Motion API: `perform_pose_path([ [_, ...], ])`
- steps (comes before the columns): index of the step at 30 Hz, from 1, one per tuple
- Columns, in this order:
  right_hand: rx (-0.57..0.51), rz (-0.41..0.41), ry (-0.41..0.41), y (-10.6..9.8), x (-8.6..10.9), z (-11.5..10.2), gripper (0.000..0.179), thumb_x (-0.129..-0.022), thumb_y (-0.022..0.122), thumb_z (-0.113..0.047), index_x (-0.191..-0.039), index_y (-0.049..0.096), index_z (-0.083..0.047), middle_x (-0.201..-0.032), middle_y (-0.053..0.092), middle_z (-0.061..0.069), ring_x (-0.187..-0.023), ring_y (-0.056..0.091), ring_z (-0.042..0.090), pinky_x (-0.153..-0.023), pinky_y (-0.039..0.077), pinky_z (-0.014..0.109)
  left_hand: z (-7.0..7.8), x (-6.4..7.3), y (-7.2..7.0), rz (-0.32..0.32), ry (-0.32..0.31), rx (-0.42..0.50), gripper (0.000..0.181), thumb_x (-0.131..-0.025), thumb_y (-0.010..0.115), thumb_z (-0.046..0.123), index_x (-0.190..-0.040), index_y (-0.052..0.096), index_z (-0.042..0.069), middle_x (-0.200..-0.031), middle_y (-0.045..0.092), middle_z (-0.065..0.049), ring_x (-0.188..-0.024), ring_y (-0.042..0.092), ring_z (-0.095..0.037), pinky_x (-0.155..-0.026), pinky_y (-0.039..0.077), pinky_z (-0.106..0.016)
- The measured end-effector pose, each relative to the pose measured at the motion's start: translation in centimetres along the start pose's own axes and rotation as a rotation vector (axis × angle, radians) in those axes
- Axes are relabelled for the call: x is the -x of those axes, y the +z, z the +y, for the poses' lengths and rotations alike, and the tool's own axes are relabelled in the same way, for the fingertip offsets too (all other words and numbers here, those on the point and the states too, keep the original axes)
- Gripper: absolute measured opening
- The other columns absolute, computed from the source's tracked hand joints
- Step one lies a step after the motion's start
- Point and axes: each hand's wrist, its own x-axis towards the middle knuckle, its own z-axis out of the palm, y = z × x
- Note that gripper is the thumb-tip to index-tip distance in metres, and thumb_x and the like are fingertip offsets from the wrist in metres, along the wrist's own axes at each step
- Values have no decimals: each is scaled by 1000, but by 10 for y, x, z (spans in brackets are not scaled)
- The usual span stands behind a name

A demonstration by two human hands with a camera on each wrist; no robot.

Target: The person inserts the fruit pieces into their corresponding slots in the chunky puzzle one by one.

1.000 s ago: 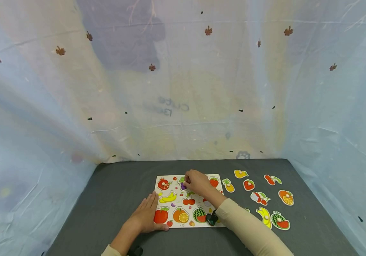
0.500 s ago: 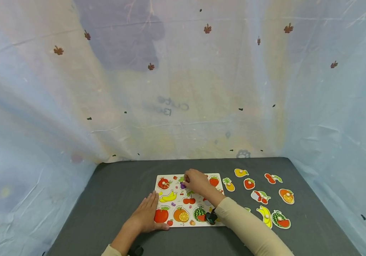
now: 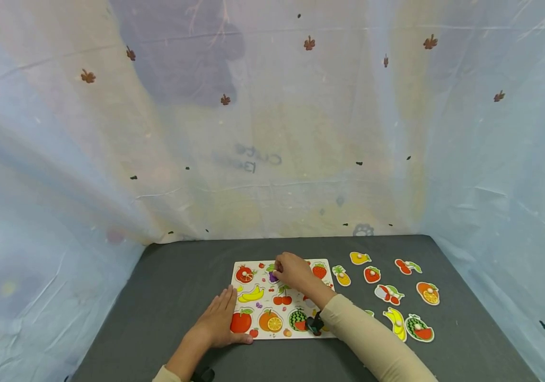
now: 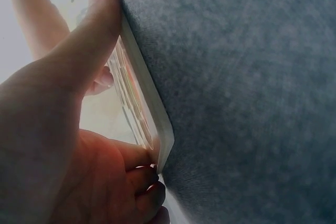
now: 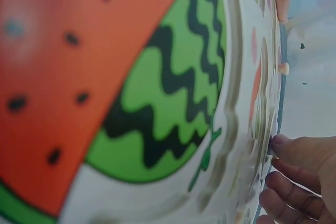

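A white fruit puzzle board (image 3: 260, 306) lies on the dark table. My left hand (image 3: 215, 318) rests along its left edge, fingers straight, with the thumb (image 4: 100, 22) on the near edge in the left wrist view. Over the board's far part, my right hand (image 3: 293, 271) pinches at the grape piece (image 3: 271, 276); its thumb and finger hide most of that spot. In the right wrist view, the right fingertips (image 5: 281, 148) meet low at the board's surface. A pomegranate piece (image 3: 244, 274) with a knob sits in the far left corner of the board.
Loose knobbed fruit pieces lie right of the board, among them a pineapple (image 3: 341, 276), a pear (image 3: 360, 258), a strawberry (image 3: 372, 274), an orange (image 3: 428, 293), bananas (image 3: 395, 324) and a watermelon (image 3: 419, 328). A patterned curtain (image 3: 272, 132) surrounds the table (image 3: 182, 270).
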Motion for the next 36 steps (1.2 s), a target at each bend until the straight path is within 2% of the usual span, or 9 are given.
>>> perform_pose_path([
  [12,-28,-8,10,-3,3,0,19,-99,80,-23,-87,68,-19,-80,53,-4,-68,50,12,-58,41,26,-1,0,0,-9,34,32,138,-75,87,73,-165,23,-9,-175,18,-27,-161,20,-46,-131,19,-61],
  [19,-41,-28,48,-6,7,1,14,-99,81,-24,-92,71,-17,-86,56,-3,-71,52,11,-60,46,27,-1,-1,2,1,14,18,137,-74,88,70,-166,24,-8,-175,20,-26,-161,22,-44,-132,20,-59],
  [26,-22,-32,48,-15,15,4,11,-98,81,-21,-97,73,-14,-85,56,-2,-69,50,12,-56,43,27,-2,0,2,4,-7,2,136,-74,89,70,-166,25,-6,-176,20,-24,-161,23,-43,-132,20,-57],
  [36,-68,-27,61,-31,32,15,13,-99,80,-21,-94,70,-15,-85,55,-2,-71,52,14,-60,45,31,-2,-1,1,5,2,4,137,-74,88,71,-167,23,-7,-176,20,-25,-161,22,-43,-132,20,-57],
])
